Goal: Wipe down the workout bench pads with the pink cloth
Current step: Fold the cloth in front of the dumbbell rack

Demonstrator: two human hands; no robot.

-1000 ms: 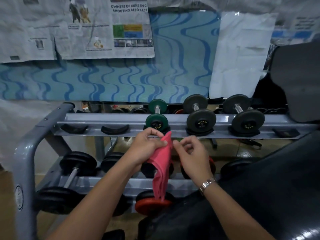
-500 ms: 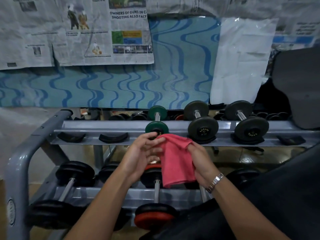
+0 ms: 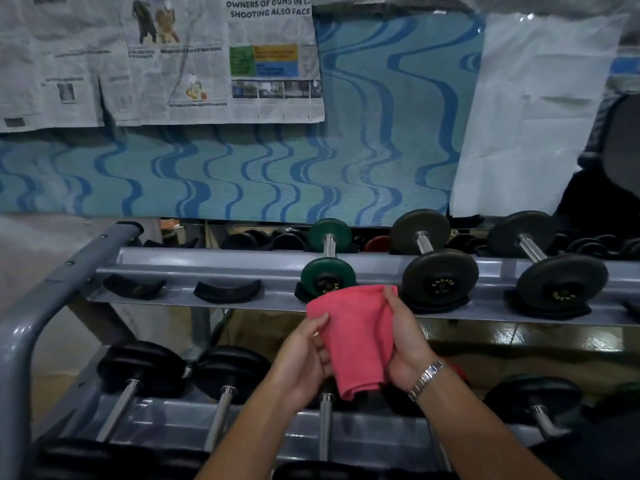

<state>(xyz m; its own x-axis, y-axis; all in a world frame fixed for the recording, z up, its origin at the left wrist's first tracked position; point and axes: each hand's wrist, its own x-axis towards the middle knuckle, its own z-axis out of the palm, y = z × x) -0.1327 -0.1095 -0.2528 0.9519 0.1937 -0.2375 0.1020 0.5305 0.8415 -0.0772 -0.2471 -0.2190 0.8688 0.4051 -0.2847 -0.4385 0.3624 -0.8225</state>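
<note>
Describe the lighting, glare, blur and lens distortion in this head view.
Head view: dim, bluish indoor light; glare on the glossy floor behind the dumbbell rack; wide-angle bowing bends the rack's rails; the newspaper text is soft apart from its headline; the pink cloth and both hands stay fairly sharp; the lower rack tier sinks into shadow.

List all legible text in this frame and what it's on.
"OWNERS OF GUNS IN C" / "SHOOTING ALSO FACE": headline on the newspaper, cut off at its right edge.
"ENSAYO": end face of the grey dumbbell.
Green dumbbell and right dumbbell lettering: unreadable.
Newspaper body text: too small.
</note>
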